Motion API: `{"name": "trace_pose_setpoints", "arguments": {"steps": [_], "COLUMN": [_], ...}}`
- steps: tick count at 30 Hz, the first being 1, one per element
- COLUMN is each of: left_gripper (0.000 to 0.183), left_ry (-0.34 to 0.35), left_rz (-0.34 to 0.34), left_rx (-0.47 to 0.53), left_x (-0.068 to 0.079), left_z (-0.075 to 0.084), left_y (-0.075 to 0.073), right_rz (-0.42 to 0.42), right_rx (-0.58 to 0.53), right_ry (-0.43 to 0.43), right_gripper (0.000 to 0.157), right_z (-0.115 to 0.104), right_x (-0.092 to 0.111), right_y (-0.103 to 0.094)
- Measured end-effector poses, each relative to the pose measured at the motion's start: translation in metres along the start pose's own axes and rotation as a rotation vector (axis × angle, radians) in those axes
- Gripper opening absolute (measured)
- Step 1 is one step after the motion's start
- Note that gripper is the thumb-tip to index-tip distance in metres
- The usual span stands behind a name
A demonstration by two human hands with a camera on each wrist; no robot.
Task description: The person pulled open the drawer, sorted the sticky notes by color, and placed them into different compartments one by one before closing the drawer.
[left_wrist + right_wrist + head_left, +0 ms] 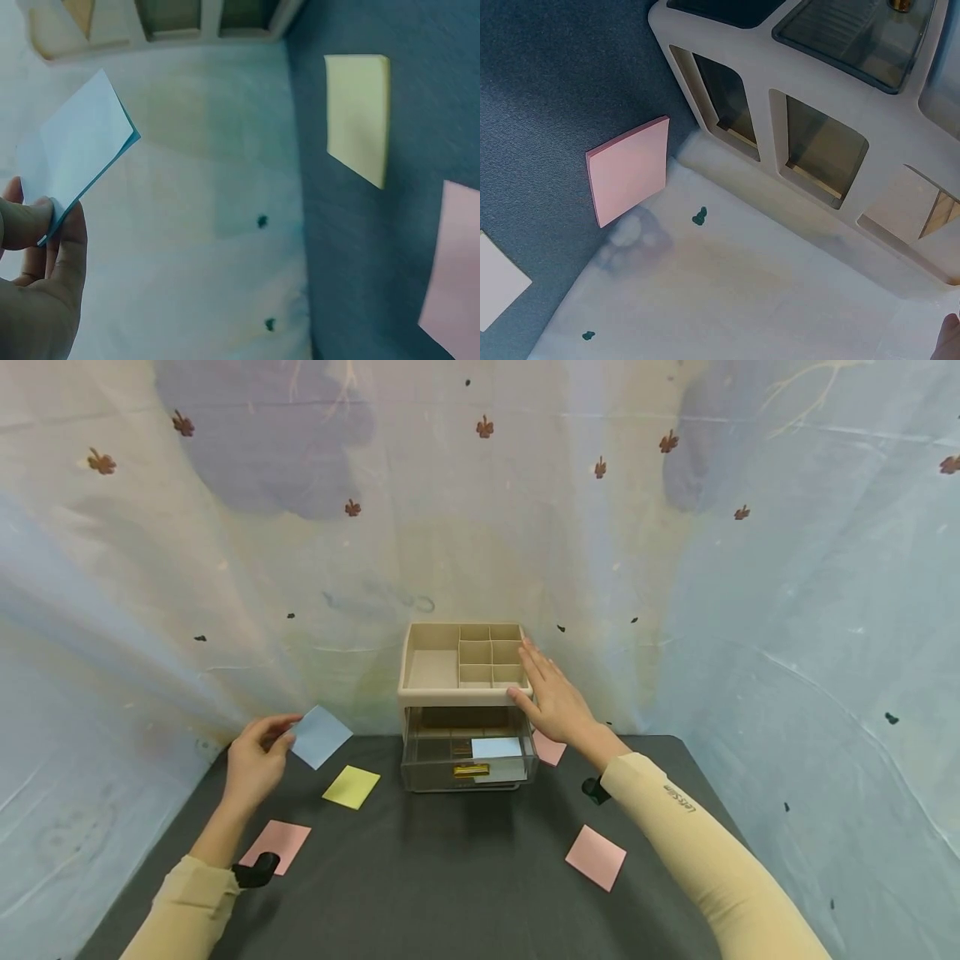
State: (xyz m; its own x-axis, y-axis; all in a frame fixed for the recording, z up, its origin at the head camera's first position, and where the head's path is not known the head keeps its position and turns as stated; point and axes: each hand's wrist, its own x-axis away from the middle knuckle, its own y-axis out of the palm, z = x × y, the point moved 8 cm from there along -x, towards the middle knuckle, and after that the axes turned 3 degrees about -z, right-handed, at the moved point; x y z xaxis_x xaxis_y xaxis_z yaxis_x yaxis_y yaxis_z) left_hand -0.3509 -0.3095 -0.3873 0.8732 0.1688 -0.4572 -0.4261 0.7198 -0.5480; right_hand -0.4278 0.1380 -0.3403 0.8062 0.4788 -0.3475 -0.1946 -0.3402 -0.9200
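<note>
My left hand pinches a blue sticky-note pad by one corner, thumb on one face and fingers behind. In the left wrist view the pad is tilted, clear of the table. A cream desktop organizer stands at the back centre, its clear lower drawer pulled out toward me. Inside that drawer lies a light blue pad on the right. Against the organizer's upper right edge rests my right hand, fingers extended; only a fingertip shows in the right wrist view.
On the dark table lie a yellow pad and a pink pad at left. Another pink pad lies front right, and one beside the organizer. A patterned cloth hangs behind.
</note>
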Motion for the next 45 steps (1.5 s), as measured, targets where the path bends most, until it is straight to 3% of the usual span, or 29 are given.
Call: {"name": "trace_pose_setpoints", "arguments": {"steps": [12, 25, 45], "left_gripper": [0.029, 0.029, 0.031], "left_ry": [0.047, 0.186, 0.324], "left_rz": [0.035, 0.052, -0.015], "left_rx": [0.096, 0.224, 0.356], "left_x": [0.000, -0.002, -0.004], "left_z": [0.043, 0.088, 0.146], "left_y": [0.001, 0.002, 0.021], "right_rz": [-0.003, -0.004, -0.007], "right_rx": [0.003, 0.002, -0.005], "right_ry": [-0.004, -0.001, 0.003], "right_gripper": [0.083, 0.082, 0.083], "right_z": [-0.002, -0.001, 0.000], "right_x": [0.001, -0.001, -0.001], "right_y": [-0.002, -0.001, 0.000]}}
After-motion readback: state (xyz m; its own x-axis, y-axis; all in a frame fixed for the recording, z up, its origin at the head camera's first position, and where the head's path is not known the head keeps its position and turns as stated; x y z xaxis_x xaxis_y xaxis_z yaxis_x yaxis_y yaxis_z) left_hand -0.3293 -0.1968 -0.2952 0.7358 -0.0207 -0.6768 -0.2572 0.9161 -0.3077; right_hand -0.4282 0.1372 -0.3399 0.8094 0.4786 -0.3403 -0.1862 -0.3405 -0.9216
